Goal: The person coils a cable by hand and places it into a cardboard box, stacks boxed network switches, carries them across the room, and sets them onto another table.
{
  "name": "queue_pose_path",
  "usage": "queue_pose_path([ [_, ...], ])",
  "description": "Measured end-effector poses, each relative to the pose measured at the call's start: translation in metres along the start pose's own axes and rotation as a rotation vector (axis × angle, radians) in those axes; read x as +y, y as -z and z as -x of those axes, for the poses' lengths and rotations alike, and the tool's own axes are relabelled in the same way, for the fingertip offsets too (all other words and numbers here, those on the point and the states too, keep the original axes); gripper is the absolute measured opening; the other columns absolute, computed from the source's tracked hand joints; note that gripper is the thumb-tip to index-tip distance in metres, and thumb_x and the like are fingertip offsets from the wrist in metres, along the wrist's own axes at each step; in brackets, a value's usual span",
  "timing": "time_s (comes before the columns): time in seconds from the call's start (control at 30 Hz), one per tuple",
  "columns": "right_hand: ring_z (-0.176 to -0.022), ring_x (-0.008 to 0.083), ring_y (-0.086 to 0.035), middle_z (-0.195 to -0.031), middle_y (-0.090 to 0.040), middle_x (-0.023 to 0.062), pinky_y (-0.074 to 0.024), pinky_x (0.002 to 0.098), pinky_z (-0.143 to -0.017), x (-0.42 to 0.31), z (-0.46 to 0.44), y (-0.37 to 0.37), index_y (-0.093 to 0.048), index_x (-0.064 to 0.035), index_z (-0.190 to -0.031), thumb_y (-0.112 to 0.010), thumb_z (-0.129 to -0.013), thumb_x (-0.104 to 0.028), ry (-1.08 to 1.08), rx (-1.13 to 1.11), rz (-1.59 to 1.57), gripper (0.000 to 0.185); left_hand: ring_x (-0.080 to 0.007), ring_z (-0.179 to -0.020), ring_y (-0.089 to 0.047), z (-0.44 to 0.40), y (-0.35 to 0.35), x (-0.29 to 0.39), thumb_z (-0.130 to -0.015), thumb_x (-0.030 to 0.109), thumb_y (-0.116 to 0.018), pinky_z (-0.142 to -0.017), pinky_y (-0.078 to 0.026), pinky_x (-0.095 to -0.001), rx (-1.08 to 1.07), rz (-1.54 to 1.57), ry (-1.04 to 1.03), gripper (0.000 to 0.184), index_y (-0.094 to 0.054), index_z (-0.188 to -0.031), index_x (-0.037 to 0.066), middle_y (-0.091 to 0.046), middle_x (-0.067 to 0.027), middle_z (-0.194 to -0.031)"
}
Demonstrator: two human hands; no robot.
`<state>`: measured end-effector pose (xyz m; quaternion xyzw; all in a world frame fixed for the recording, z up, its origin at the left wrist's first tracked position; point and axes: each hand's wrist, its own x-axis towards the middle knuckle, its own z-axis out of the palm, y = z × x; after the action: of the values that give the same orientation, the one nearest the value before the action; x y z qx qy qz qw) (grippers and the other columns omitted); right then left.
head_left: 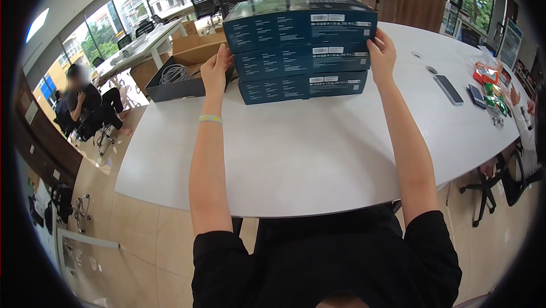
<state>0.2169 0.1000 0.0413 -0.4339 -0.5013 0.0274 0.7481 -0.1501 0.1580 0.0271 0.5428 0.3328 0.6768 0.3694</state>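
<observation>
Three dark blue boxes with white printing and barcode labels form a stack on the white table: a top box [296,28], a middle box [284,62] and a bottom box [284,90]. The top one sits slightly closer to view and shows its glossy upper face. My left hand [215,70] is held against the stack's left side, its fingers partly hidden by the boxes' edge. On the opposite side, my right hand [383,56] grips the right edge around the top and middle boxes, fingertips on the front corner.
An open dark box [187,93] with a coiled grey cable [175,73] stands left of the stack. To the right lie a phone [449,89], a dark case [476,96] and snack packets [486,72]. A person sits at far left; another person's hand shows at far right.
</observation>
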Motion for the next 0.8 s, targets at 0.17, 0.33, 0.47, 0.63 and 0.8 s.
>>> queue_pose_path([
  [0.17,-0.100,0.0233,-0.054,-0.108,-0.053,0.0144,-0.0446,0.0299,-0.084,-0.003,0.013,0.006,-0.051,-0.0004,-0.113,-0.056,-0.082,-0.012,-0.023,-0.021,0.103,0.034,-0.0185,-0.099,-0.054,0.000,0.055,-0.055,-0.083,0.030,-0.056,-0.084,-0.038,-0.0399,0.098,-1.044,-0.352,0.033,-0.058,-0.109,0.010,-0.059,-0.0063,-0.108],
  [0.33,-0.102,0.0260,-0.051,-0.107,-0.053,0.0160,-0.0391,0.0318,-0.087,0.045,0.031,0.020,-0.051,0.0009,-0.113,-0.056,-0.082,-0.038,-0.172,-0.165,0.318,0.050,-0.0177,-0.096,-0.051,0.012,0.056,-0.039,-0.075,0.026,-0.064,-0.079,-0.031,-0.0419,0.096,-1.558,-0.384,0.026,-0.060,-0.097,0.012,-0.059,-0.0024,-0.096],
  [0.47,-0.104,0.0285,-0.048,-0.111,-0.051,0.0187,-0.0358,0.0337,-0.089,0.063,0.039,0.027,-0.050,0.0027,-0.115,-0.055,-0.077,-0.052,-0.205,-0.209,0.353,0.066,-0.0191,-0.081,-0.056,0.023,0.049,-0.022,-0.072,0.033,-0.064,-0.070,-0.031,-0.0375,0.032,-1.644,-0.432,0.023,-0.065,-0.081,0.011,-0.063,-0.0044,-0.080],
  [0.63,-0.105,0.0293,-0.047,-0.114,-0.049,0.0202,-0.0350,0.0343,-0.091,0.065,0.039,0.029,-0.049,0.0039,-0.116,-0.052,-0.076,-0.058,-0.251,-0.215,0.334,0.073,-0.0219,-0.074,-0.057,0.067,0.036,0.021,-0.071,0.035,-0.064,-0.065,-0.033,-0.0362,-0.129,-1.726,-0.352,0.027,-0.065,-0.071,0.008,-0.061,-0.0099,-0.068],
  [0.8,-0.101,0.0278,-0.048,-0.109,-0.051,0.0198,-0.0360,0.0330,-0.088,0.058,0.040,0.028,-0.051,0.0046,-0.112,-0.049,-0.076,-0.060,-0.282,-0.238,0.366,0.074,-0.0290,-0.055,-0.055,0.137,0.021,0.079,-0.067,0.039,-0.066,-0.051,-0.040,-0.0367,-0.370,-1.601,-0.406,0.035,-0.064,-0.063,0.004,-0.055,-0.0148,-0.056],
])
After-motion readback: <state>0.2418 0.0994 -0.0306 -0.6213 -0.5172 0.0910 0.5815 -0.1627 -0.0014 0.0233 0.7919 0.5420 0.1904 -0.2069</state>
